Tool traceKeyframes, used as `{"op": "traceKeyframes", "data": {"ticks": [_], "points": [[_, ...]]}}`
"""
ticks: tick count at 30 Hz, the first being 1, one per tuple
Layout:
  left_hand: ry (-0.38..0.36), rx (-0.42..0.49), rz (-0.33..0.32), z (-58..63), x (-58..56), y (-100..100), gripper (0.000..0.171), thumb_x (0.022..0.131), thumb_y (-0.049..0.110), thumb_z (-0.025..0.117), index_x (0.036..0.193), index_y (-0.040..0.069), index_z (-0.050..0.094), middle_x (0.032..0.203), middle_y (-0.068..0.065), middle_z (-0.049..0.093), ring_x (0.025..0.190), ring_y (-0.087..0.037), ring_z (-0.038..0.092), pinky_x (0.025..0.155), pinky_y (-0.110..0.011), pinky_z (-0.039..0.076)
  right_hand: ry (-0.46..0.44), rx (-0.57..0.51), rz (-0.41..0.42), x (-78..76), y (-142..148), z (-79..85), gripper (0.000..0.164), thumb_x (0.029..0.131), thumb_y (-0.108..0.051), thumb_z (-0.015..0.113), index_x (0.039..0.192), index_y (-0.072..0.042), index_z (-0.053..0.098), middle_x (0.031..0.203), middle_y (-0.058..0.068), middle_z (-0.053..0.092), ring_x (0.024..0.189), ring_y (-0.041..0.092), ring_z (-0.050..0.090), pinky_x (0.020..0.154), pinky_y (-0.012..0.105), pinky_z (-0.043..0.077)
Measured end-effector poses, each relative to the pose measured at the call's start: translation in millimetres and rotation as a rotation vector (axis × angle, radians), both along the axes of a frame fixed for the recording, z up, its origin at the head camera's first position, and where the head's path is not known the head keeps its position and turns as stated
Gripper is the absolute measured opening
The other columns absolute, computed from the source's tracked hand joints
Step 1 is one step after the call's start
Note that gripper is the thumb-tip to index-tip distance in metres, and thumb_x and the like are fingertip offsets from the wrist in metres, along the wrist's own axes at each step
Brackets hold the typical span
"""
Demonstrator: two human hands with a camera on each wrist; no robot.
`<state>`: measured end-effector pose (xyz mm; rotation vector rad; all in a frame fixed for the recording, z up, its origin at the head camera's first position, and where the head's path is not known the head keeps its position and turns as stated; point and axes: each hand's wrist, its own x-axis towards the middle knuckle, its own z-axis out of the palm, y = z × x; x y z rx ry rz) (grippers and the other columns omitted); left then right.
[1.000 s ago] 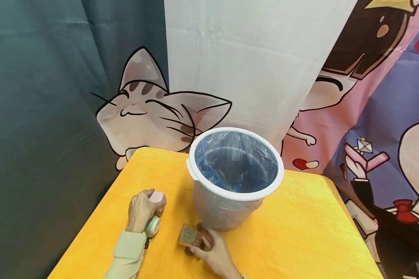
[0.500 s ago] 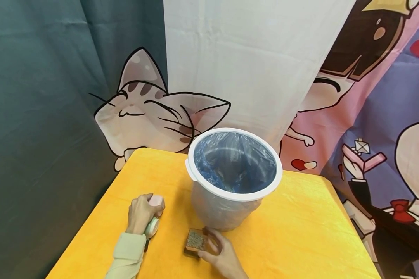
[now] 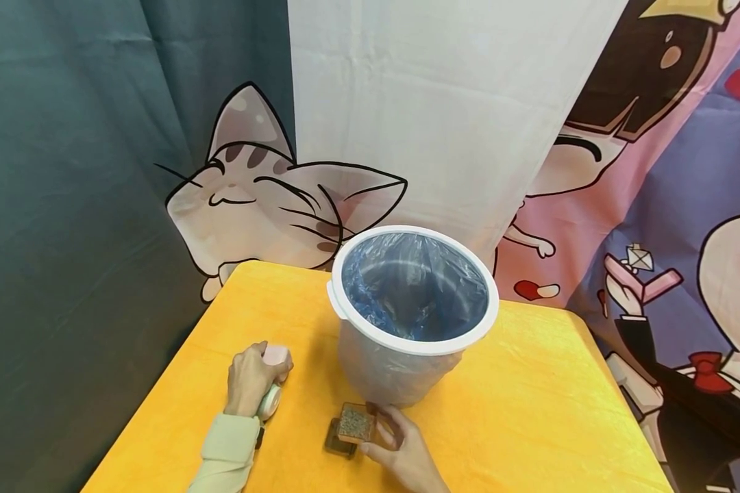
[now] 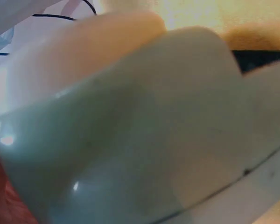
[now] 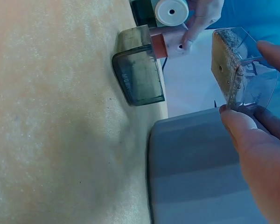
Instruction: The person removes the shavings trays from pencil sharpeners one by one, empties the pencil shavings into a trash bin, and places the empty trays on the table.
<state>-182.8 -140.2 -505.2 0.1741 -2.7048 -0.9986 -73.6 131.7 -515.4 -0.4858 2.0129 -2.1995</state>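
Brownish box [image 3: 355,424], clear-walled, pinched in R hand [image 3: 405,448], held off yellow table [image 3: 518,411] nr 1 dark tinted case [image 3: 338,441]. L hand [image 3: 249,380] grips 1 pink block [image 3: 276,355]. White-rimmed bin [image 3: 412,346] w/ clear liner [image 3: 373,311] stands beyond, on same table.

Head cam: up high, faces forward and down, mid-range. Takes in worktop [image 3: 530,397], bin [image 3: 376,370], left grip [image 3: 247,380], right grip [image 3: 403,448] and backdrop [image 3: 438,103]. Left wrist cam: super close, blurred pale-green surface [image 4: 121,154] covers most of frame; worktop only a patch top right. Right wrist cam: low over worktop, rolled sideways, so worktop runs up frame left; right grip close at frame right, left grip farther off up top. Head/right-wrist overlap: bin, both grips, clear box [image 5: 261,84].
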Motion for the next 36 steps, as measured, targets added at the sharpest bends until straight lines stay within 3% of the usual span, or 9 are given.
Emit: {"op": "traceKeyframes", "data": {"ticks": [4, 12, 18, 24, 29, 36], "points": [[0.0, 0.001, -0.001, -1.8, 0.3, 1, 0.072, 0.057, 0.035, 0.074, 0.113, -0.003, 0.05, 0.097, -0.02, 0.055, 0.075, -0.029, 0.052, 0.061, -0.041, 0.041, -0.026, 0.004, -0.013, 0.4, 5, -6.8, 0.058, 0.071, -0.002, 0.064, 0.123, -0.004, 0.038, 0.124, 0.019, 0.035, 0.115, 0.026, 0.03, 0.089, 0.027, 0.027], [0.006, -0.015, -0.011, -4.2, 0.8, 0, 0.078, 0.055, 0.041, 0.073, 0.117, 0.0, 0.047, 0.1, -0.019, 0.054, 0.078, -0.031, 0.051, 0.062, -0.043, 0.04, -0.004, -0.001, -0.03, 4.4, 14, -3.4, 0.057, 0.071, 0.001, 0.063, 0.121, 0.001, 0.037, 0.122, 0.021, 0.035, 0.114, 0.031, 0.028, 0.09, 0.033, 0.025], [-0.042, -0.008, -0.061, 2.7, 0.1, -3, 0.093, 0.056, 0.045, 0.071, 0.128, 0.003, 0.03, 0.1, -0.022, 0.051, 0.078, -0.031, 0.05, 0.063, -0.043, 0.04, 0.032, 0.022, -0.047, 3.4, 24, -10.6, 0.057, 0.07, -0.003, 0.065, 0.121, -0.003, 0.039, 0.121, 0.019, 0.038, 0.113, 0.029, 0.031, 0.09, 0.034, 0.026], [-0.075, 0.016, -0.087, 9.5, -0.1, -4, 0.092, 0.059, 0.045, 0.07, 0.128, 0.002, 0.029, 0.104, -0.023, 0.049, 0.081, -0.031, 0.049, 0.066, -0.044, 0.039, 0.08, 0.035, -0.035, 4.4, 30, -12.9, 0.058, 0.071, 0.0, 0.063, 0.123, -0.003, 0.037, 0.121, 0.02, 0.037, 0.113, 0.031, 0.031, 0.089, 0.036, 0.027], [-0.009, 0.028, -0.09, 18.9, -0.2, 0, 0.087, 0.06, 0.051, 0.065, 0.125, 0.002, 0.035, 0.108, -0.023, 0.048, 0.087, -0.034, 0.049, 0.069, -0.045, 0.039, 0.104, 0.057, -0.022, 6.4, 33, -13.1, 0.059, 0.072, 0.0, 0.062, 0.124, 0.0, 0.034, 0.123, 0.022, 0.035, 0.113, 0.031, 0.03, 0.088, 0.036, 0.028], [0.125, 0.123, -0.125, 46.3, 1.1, 7, 0.071, 0.065, 0.053, 0.06, 0.119, 0.009, 0.046, 0.112, -0.015, 0.049, 0.094, -0.032, 0.047, 0.074, -0.045, 0.039, 0.099, 0.037, 0.0, 8.3, 35, -15.0, 0.058, 0.073, 0.002, 0.06, 0.124, 0.002, 0.032, 0.122, 0.024, 0.034, 0.113, 0.031, 0.03, 0.088, 0.035, 0.028]]}}
